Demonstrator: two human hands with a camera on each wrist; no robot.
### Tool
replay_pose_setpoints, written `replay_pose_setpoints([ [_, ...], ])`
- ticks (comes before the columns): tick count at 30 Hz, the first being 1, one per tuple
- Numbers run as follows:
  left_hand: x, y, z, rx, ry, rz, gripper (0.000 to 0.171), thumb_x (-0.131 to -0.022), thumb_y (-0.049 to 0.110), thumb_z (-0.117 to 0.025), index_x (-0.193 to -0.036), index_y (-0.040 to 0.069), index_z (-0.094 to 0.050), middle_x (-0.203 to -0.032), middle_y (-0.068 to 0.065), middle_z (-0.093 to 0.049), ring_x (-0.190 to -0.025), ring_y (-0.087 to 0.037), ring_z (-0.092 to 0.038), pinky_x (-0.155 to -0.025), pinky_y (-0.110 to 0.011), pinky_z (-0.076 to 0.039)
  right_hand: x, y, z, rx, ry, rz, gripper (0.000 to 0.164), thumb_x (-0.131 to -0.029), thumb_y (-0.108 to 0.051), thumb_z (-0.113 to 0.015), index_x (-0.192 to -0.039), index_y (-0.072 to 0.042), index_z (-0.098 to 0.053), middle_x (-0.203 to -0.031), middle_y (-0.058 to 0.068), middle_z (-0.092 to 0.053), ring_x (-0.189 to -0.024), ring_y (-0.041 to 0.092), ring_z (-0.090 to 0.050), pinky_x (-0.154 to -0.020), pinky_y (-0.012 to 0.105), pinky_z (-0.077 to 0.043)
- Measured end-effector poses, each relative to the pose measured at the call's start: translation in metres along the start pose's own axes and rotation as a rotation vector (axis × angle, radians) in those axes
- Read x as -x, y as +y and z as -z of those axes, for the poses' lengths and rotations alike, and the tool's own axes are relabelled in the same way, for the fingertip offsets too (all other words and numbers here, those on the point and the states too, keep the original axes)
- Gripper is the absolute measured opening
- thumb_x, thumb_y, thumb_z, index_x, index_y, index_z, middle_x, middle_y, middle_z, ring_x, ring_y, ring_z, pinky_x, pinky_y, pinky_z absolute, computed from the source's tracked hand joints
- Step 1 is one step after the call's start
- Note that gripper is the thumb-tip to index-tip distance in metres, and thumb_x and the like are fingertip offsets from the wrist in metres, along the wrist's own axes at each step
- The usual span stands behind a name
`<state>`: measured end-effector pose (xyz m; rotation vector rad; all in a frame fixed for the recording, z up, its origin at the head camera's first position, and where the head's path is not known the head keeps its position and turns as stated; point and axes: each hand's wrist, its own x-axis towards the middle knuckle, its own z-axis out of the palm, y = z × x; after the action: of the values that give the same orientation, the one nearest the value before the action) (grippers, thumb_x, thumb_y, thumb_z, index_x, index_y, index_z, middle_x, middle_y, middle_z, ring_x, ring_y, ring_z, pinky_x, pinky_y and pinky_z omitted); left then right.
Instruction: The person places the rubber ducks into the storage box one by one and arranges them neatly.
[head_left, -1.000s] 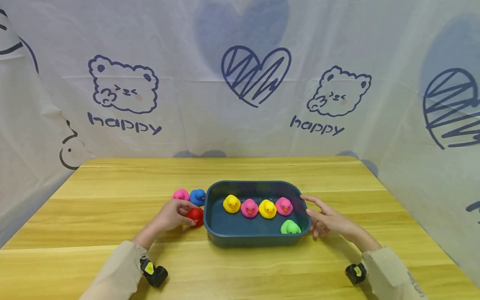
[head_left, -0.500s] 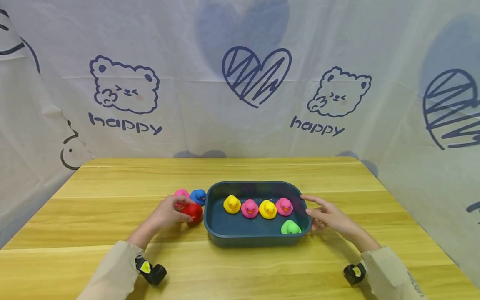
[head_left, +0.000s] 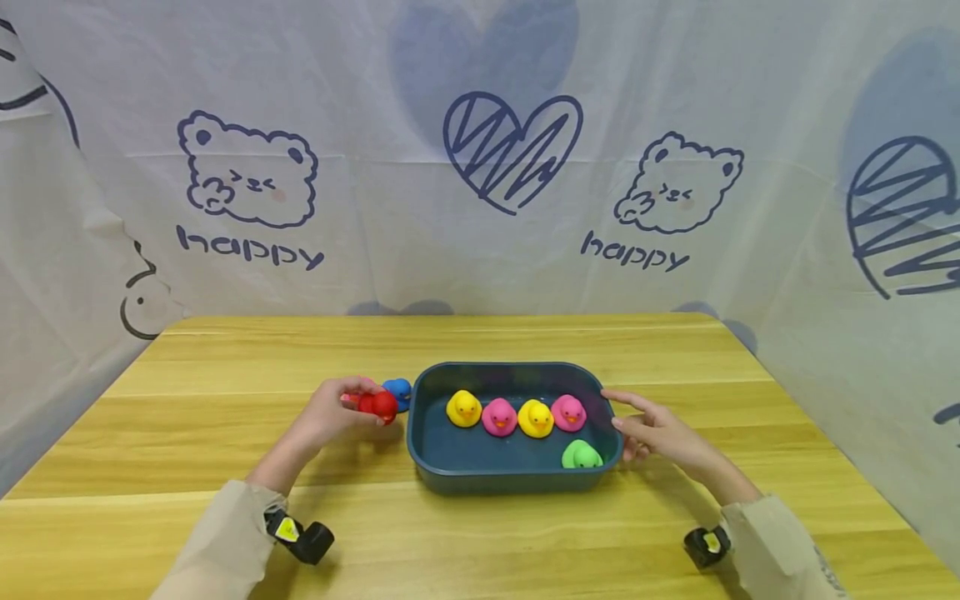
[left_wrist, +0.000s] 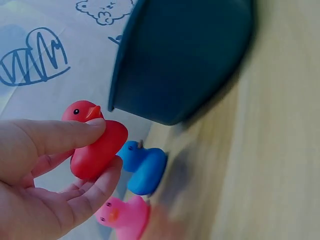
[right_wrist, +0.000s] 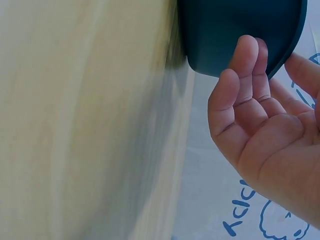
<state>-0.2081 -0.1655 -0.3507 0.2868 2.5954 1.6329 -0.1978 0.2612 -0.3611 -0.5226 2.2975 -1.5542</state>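
My left hand (head_left: 324,414) holds a red rubber duck (left_wrist: 95,150) between thumb and fingers, raised off the table just left of a dark blue-green bin (head_left: 495,484). Below it, a blue rubber duck (left_wrist: 147,172) and a pink rubber duck (left_wrist: 132,220) stand on the table; in the head view the hand and red duck partly cover the pink one. At the bin's right end is my right hand (head_left: 663,437), its thumb and forefinger resting at the rim and the other fingers loosely bent beside the wall.
Inside the bin, a row holds two yellow ducks, one of them a yellow duck (head_left: 463,409), and two pink ducks, including a pink duck (head_left: 498,417). A green duck (head_left: 581,455) sits in the front right corner. Behind the wooden table (head_left: 525,550) hangs a printed curtain (head_left: 390,225).
My left hand has lifted the red duck off the table and drawn it back and slightly left, over the pink duck. The right hand and the bin stay in place.
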Motion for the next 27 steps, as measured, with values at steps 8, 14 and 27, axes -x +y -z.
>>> replay_pose_setpoints([
  [8,-0.001,0.017,0.004,0.033,0.003,-0.001,0.035,-0.074,0.0,-0.069,-0.107,-0.007,-0.057,-0.099,-0.02,-0.057,-0.082,-0.026,-0.055,-0.071,-0.039,-0.047,-0.001,0.001,0.0,-0.001,0.004,0.006,0.053,-0.094,-0.015,-0.047,-0.138,0.004,-0.023,-0.066,0.014,-0.055,-0.058,0.021,-0.056,-0.051,0.026,-0.043],
  [14,-0.006,0.028,0.002,0.057,0.016,0.048,0.037,-0.075,0.001,-0.069,-0.109,-0.004,-0.058,-0.096,-0.018,-0.059,-0.081,-0.024,-0.055,-0.068,-0.036,-0.049,-0.001,0.001,0.0,0.002,0.005,0.01,0.053,-0.093,-0.015,-0.047,-0.137,0.004,-0.024,-0.066,0.013,-0.055,-0.059,0.021,-0.056,-0.052,0.026,-0.044],
  [27,-0.016,0.051,-0.022,0.091,-0.014,0.0,0.037,-0.072,0.001,-0.071,-0.107,-0.003,-0.06,-0.1,-0.019,-0.058,-0.082,-0.025,-0.056,-0.066,-0.036,-0.05,0.001,-0.003,0.0,0.028,-0.004,-0.02,0.055,-0.093,-0.015,-0.048,-0.138,0.003,-0.024,-0.068,0.014,-0.055,-0.06,0.023,-0.056,-0.055,0.028,-0.046],
])
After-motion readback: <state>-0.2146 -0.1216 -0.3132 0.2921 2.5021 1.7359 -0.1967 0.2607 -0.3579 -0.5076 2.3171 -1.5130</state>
